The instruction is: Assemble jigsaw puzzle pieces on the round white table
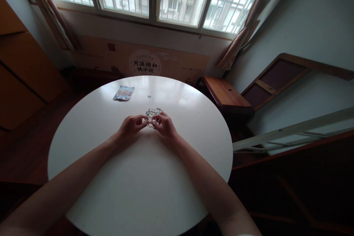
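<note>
Puzzle pieces (152, 112) are gathered in a small loose heap on the white round table (129, 191), roughly midway between its sides and beyond the middle toward the window. The heap is flanked by both hands: the left hand (133, 124) is placed at its left near corner and the right hand (165, 124) at its right side, with some pieces partly covered. On each hand the fingers are curled toward the thumb in a loose pinch, the tips of the two hands set close together; whether a piece is gripped in either cannot be told at this size. Such small, flat pieces would best be taken by their edges, one at a time, with light pressure, so that neighbours are not dragged along or flipped. The wrists should be kept low and steady, and the heap left spread thinly enough for single pieces to be seen. Beyond the heap, a small separate bit of puzzle (149, 96) is set well apart, and a colourful packet (124, 93) is laid farther left, near the far rim; sweeping outward there should be avoided. The broadest room is offered by the tabletop on the near side, between the forearms (80, 167), where pieces could be handled well away from the edge.
</note>
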The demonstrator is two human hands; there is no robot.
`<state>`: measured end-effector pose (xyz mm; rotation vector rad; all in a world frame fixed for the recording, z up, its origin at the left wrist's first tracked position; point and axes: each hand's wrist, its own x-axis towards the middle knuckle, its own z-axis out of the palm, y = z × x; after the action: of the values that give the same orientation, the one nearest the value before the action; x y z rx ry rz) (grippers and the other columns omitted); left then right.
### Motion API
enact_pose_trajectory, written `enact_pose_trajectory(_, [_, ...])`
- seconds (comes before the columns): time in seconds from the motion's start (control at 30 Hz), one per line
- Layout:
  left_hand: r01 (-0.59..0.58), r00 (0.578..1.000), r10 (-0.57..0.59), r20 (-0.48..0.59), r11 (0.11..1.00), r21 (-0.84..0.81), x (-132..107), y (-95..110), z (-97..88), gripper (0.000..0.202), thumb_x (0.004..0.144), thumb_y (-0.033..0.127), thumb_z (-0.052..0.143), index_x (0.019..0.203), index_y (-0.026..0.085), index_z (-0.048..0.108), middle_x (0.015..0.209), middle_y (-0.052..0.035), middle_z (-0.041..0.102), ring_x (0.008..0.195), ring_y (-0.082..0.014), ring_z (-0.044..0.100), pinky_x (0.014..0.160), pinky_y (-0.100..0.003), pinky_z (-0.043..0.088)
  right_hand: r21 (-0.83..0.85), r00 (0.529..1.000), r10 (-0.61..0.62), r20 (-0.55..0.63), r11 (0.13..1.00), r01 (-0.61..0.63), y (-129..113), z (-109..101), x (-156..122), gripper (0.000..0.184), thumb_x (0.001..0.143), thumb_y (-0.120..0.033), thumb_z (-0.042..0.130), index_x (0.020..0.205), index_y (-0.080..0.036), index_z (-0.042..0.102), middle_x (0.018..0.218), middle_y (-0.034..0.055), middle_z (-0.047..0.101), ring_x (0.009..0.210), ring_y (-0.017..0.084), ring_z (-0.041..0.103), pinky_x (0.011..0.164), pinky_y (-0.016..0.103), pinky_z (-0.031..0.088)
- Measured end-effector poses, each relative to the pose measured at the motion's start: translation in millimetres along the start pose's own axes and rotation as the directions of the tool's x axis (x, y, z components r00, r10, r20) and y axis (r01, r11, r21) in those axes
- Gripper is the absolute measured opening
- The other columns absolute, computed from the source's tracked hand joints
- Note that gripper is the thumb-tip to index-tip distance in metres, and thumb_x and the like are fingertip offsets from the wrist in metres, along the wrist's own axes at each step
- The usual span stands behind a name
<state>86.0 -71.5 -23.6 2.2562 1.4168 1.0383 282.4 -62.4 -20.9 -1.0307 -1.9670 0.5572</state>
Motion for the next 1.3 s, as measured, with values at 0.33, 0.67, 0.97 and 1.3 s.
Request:
enact_pose_trajectory(0.33, [0.004, 1.000, -0.004, 0.010, 1.000, 0.017, 0.1, -0.4, -0.1, 0.034, 0.084, 0.044, 0.056, 0.100, 0.018, 0.070, 0.054, 0.0047, 0.051, 0.048, -0.0077, 0.043, 0.051, -0.019, 0.033, 0.010, 1.000, 0.000, -0.003, 1.000, 0.000, 0.1, 0.4, 0.1, 0.011, 0.081, -0.028, 0.063, 0.086, -0.018, 0.066, 0.082, 0.0006, 0.053, 0.068, 0.010, 0.052, 0.067, 0.024, 0.045])
enact_pose_trajectory(0.67, [-0.005, 1.000, 0.005, 0.006, 1.000, -0.009, 0.7, -1.9, 0.7, 0.033, 0.084, 0.044, 0.057, 0.100, 0.018, 0.069, 0.053, 0.0056, 0.048, 0.048, -0.0073, 0.042, 0.051, -0.019, 0.033, 0.021, 1.000, -0.014, -0.012, 1.000, 0.014, 1.7, 1.3, 0.1, 0.012, 0.081, -0.028, 0.063, 0.085, -0.018, 0.065, 0.082, 0.0006, 0.053, 0.068, 0.010, 0.052, 0.065, 0.023, 0.044])
enact_pose_trajectory(0.97, [-0.008, 0.999, 0.004, -0.039, 0.995, -0.100, 1.6, -3.3, 2.9, 0.032, 0.083, 0.043, 0.059, 0.097, 0.016, 0.069, 0.051, 0.0067, 0.045, 0.046, -0.0069, 0.038, 0.049, -0.019, 0.033, 0.017, 1.000, 0.004, -0.008, 1.000, -0.004, 3.0, 1.7, 0.4, 0.015, 0.082, -0.031, 0.062, 0.090, -0.019, 0.066, 0.085, 0.0012, 0.053, 0.068, 0.010, 0.052, 0.067, 0.024, 0.045])
enact_pose_trajectory(1.3, [-0.030, 0.999, 0.026, -0.041, 0.995, -0.095, 1.8, -1.1, 1.9, 0.031, 0.082, 0.041, 0.059, 0.095, 0.015, 0.069, 0.051, 0.0067, 0.045, 0.046, -0.0066, 0.039, 0.050, -0.019, 0.034, 0.008, 1.000, 0.002, -0.004, 1.000, -0.002, 1.4, 0.8, 0.3, 0.014, 0.082, -0.030, 0.062, 0.088, -0.019, 0.065, 0.086, 0.0016, 0.053, 0.068, 0.010, 0.052, 0.067, 0.025, 0.045])
